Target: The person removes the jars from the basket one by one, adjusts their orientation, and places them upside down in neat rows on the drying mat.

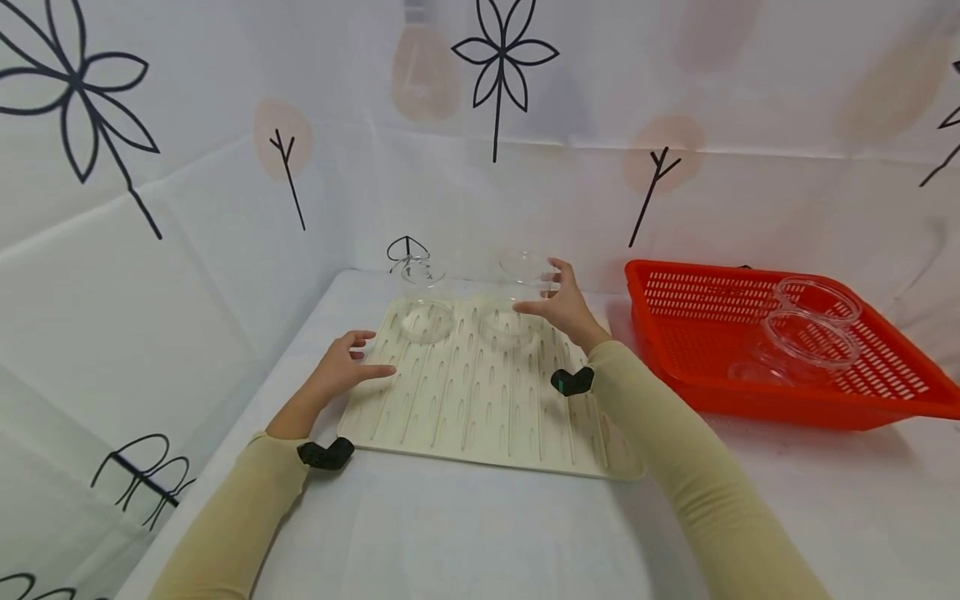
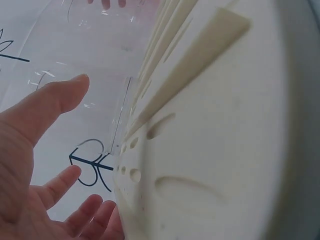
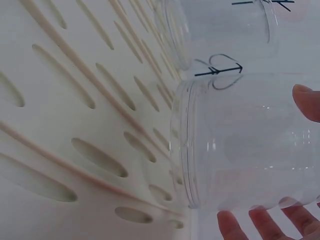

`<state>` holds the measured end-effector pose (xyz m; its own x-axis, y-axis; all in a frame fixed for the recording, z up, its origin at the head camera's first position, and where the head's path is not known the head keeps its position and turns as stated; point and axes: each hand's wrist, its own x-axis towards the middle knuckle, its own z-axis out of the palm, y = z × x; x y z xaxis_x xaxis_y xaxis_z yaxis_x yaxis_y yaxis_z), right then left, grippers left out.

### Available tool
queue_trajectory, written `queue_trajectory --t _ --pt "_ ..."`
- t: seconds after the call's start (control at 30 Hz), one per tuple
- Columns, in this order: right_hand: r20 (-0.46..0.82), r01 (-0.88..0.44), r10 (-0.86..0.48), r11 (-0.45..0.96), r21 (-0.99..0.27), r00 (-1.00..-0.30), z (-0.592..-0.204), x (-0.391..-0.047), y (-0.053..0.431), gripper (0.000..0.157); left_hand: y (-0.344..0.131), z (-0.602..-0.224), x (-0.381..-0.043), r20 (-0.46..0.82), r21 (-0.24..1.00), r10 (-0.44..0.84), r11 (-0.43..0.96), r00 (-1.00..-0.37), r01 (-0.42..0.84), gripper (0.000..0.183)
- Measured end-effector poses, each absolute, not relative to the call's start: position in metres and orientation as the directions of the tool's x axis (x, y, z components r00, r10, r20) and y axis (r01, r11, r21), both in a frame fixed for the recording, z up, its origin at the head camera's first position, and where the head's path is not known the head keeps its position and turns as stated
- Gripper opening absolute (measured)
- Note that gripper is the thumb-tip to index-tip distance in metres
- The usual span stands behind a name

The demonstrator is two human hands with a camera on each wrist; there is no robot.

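Note:
Two clear plastic jars stand on a cream ridged drying mat (image 1: pixel 465 417): a left jar (image 1: pixel 427 321) and a right jar (image 1: pixel 510 325). In the right wrist view the right jar's ringed end (image 3: pixel 187 145) is against the mat. My right hand (image 1: pixel 562 304) is at the right side of that jar, thumb and fingers apart and curved beside its wall. Whether the fingertips touch the plastic is hard to tell. Over the mat's left edge, my left hand (image 1: pixel 341 367) has its fingers spread around nothing, with the left jar beyond it.
At the right stands a red slotted plastic basket (image 1: pixel 690 358) with more clear jars (image 1: pixel 810 337) inside. White cloth (image 1: pixel 480 533) covers the table. A printed white curtain (image 1: pixel 570 183) hangs behind and to the left.

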<state>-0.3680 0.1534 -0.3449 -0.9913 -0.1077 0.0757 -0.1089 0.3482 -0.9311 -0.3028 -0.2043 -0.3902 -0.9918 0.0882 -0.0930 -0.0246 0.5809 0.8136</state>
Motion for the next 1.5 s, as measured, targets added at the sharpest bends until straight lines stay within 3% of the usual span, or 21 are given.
queue_trajectory --t 0.4,0.87,1.1,1.5 --pt "0.053 -0.084 -0.098 0.341 -0.936 -0.994 -0.353 -0.367 0.156 0.103 -0.209 -0.390 -0.301 -0.165 0.794 0.103 0.603 -0.981 -0.070 0.086" --pt "0.016 -0.071 -0.135 0.415 -0.907 -0.991 -0.354 -0.370 0.153 0.108 -0.221 -0.393 -0.308 -0.197 0.793 0.311 0.609 -0.930 0.036 0.088" --pt "0.013 -0.070 -0.139 0.410 -0.909 -0.990 -0.354 -0.369 0.154 0.109 -0.220 -0.396 -0.309 -0.149 0.736 0.335 0.666 -0.930 0.122 0.085" --pt "0.035 -0.073 -0.108 0.370 -0.926 -0.993 -0.353 -0.365 0.149 0.105 -0.217 -0.391 -0.305 -0.138 0.709 0.338 0.690 -0.931 0.145 0.085"
